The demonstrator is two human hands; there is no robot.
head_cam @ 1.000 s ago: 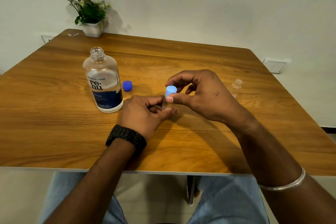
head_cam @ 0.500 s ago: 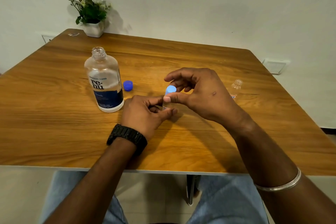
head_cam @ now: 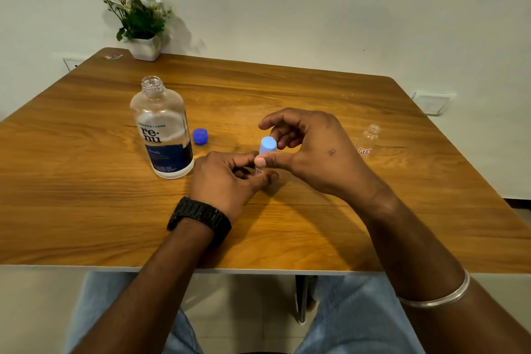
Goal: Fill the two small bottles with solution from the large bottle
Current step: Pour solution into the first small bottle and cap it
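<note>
The large clear bottle (head_cam: 163, 129) with a dark blue label stands uncapped at mid-left on the table. Its dark blue cap (head_cam: 200, 136) lies just to its right. My left hand (head_cam: 227, 181) grips a small bottle (head_cam: 259, 171) on the table; the fingers hide most of it. My right hand (head_cam: 313, 149) pinches the light blue cap (head_cam: 267, 145) on top of that bottle between thumb and fingers. A second small clear bottle (head_cam: 368, 139) stands open, without a cap, to the right, apart from both hands.
A white pot with a flowering plant (head_cam: 140, 23) sits at the far left corner of the wooden table (head_cam: 86, 210). The table's near edge runs just in front of my forearms. A white wall rises behind.
My right fingers have shifted around the light blue cap, the index finger lifting higher. The left hand and the bottles have stayed in place.
</note>
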